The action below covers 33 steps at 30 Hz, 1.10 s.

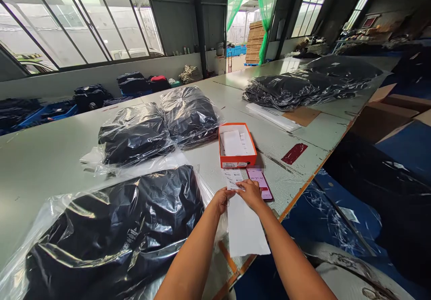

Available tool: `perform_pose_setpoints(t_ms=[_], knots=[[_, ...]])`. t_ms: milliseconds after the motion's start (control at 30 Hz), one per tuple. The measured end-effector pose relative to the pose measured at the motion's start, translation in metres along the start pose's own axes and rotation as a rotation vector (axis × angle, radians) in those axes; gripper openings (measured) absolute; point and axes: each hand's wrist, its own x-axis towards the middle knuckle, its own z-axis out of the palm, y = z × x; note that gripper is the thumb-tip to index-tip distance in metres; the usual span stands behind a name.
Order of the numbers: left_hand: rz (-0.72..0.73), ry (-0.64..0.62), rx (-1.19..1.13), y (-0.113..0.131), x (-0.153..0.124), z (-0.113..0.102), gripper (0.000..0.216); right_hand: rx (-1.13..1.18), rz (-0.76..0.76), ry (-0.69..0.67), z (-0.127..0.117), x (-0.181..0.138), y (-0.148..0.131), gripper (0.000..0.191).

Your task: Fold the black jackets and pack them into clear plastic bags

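Observation:
Both hands are on a sheet of printed barcode labels [233, 178] at the table's near edge. My left hand [221, 200] pinches its left side, fingers pressed together. My right hand [251, 194] lies over its right side with bent fingers on the paper. A long blank white strip [247, 228] extends from under the hands toward me; whether it joins the labels I cannot tell. Just beyond stands an orange box [237, 164] holding white papers. A phone [266, 187] with a lit timer screen lies beside my right hand. Left of my arms is dark clothing in a clear plastic bag [117, 232].
Two more bagged dark bundles [134, 134] sit farther left on the pale table [198, 161]. A larger bagged pile [286, 86] lies at the back right, near a dark red patch [294, 153]. Open cardboard boxes [392, 116] stand right of the table edge.

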Motion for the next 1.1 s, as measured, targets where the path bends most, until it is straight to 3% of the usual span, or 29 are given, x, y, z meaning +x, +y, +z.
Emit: perform_pose_setpoints(t_ms=[167,367,567,933,1100], knots=[[-0.017,0.028,0.002,-0.002,0.009,0.005,0.038,0.007,0.022,-0.004,-0.004,0.002,-0.001,0.035],[0.010,0.023,-0.073,0.000,0.012,0.010,0.044,0.062,-0.019,0.043,-0.007,0.011,0.002,0.026],[0.131,0.040,-0.100,-0.001,0.014,0.018,0.047,-0.015,-0.066,0.158,-0.010,0.017,-0.001,0.018],[0.160,0.051,-0.029,0.003,0.000,0.026,0.051,-0.060,-0.196,0.326,-0.012,0.006,-0.006,0.015],[0.132,0.034,0.022,0.003,-0.007,0.028,0.050,-0.010,-0.172,0.335,-0.011,0.005,-0.007,0.016]])
